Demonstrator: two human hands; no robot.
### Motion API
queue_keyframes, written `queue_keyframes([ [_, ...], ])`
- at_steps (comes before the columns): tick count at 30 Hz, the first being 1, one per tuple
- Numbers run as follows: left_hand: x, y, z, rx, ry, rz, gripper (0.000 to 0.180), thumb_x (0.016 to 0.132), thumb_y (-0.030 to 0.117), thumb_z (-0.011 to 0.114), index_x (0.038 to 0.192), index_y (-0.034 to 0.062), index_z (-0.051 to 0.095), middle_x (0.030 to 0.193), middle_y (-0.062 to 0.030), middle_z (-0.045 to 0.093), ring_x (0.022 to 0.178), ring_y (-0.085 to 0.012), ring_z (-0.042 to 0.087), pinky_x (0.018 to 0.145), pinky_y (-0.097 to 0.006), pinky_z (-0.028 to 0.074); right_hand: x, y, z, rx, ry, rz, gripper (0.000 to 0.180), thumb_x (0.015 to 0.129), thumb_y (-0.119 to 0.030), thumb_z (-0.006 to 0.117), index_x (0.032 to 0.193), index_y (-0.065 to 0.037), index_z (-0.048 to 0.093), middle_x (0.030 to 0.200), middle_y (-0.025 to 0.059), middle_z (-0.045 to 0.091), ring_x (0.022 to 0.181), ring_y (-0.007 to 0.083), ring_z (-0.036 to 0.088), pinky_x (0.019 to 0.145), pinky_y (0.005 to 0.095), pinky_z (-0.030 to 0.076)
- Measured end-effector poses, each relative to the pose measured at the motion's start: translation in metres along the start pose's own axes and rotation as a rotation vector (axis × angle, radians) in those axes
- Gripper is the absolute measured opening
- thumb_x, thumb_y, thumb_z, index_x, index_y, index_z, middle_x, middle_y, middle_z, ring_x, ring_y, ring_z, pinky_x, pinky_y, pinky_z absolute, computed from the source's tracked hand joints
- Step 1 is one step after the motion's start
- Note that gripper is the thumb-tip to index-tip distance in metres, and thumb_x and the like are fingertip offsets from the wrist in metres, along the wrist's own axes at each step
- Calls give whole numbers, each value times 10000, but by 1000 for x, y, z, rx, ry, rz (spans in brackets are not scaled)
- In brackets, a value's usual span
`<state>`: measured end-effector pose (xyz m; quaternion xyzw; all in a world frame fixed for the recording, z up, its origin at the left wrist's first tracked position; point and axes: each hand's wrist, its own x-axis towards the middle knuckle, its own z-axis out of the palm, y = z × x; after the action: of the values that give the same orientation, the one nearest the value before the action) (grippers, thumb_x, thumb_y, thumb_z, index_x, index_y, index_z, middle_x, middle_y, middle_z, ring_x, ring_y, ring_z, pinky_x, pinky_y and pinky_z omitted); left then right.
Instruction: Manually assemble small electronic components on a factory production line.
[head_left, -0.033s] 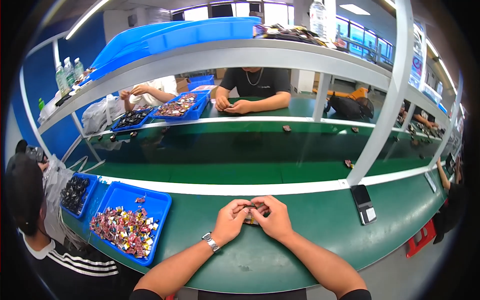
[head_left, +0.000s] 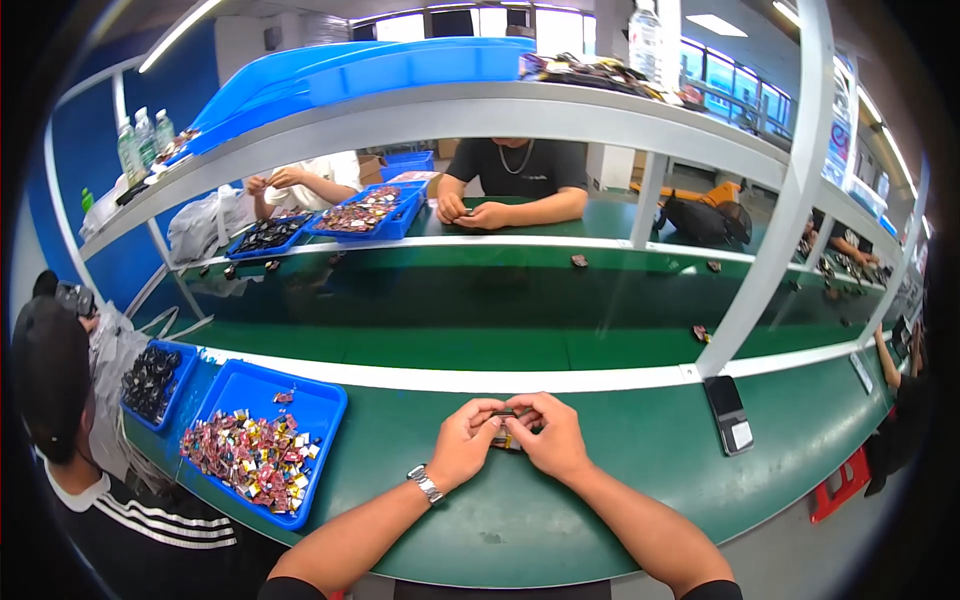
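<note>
My left hand (head_left: 466, 442) and my right hand (head_left: 553, 440) meet over the near worktop, fingers closed round a small electronic part (head_left: 507, 439). It has a dark upper edge and yellowish and reddish bits; fingertips cover much of it. Thumbs press at its near side, and both index fingers curl over the top. To the left of my hands, a blue tray (head_left: 333, 420) holds a heap of small reddish, yellow and white parts (head_left: 250, 455). Beyond it on the left, a smaller blue tray holds black parts (head_left: 152, 382).
The green worktop (head_left: 600, 530) has a white rail along its far side. A dark phone-like device (head_left: 727, 415) lies to the right by a slanted post (head_left: 765, 260). Loose parts sit on the green belt (head_left: 450, 345) beyond. Co-workers sit opposite and at left; a shelf (head_left: 450, 110) spans overhead.
The view has shifted very slightly, moving the scene a few pixels. Both hands keep their grip on the small electronic part in the same place.
</note>
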<state>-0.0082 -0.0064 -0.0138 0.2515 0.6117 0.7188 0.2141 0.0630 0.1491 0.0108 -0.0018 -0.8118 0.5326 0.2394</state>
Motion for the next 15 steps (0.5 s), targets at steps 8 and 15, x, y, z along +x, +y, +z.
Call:
queue_keyframes([
  [8,6,6,-12,181,175,129,230,973,32,570,1196,-21,594,1182,-129,692,1090,-203,683,919,-303,537,115,73,-37,-260,372,154,237,823,-112,773,1012,7,692,837,118,721,762,229,705,727,356,552],
  [15,0,10,-14,32,123,112,262,995,123,604,1216,-18,604,1100,-101,688,890,-127,661,766,-266,544,79,29,-29,-651,211,-314,588,844,-56,708,1403,-121,537,1269,165,573,1097,350,585,866,406,512],
])
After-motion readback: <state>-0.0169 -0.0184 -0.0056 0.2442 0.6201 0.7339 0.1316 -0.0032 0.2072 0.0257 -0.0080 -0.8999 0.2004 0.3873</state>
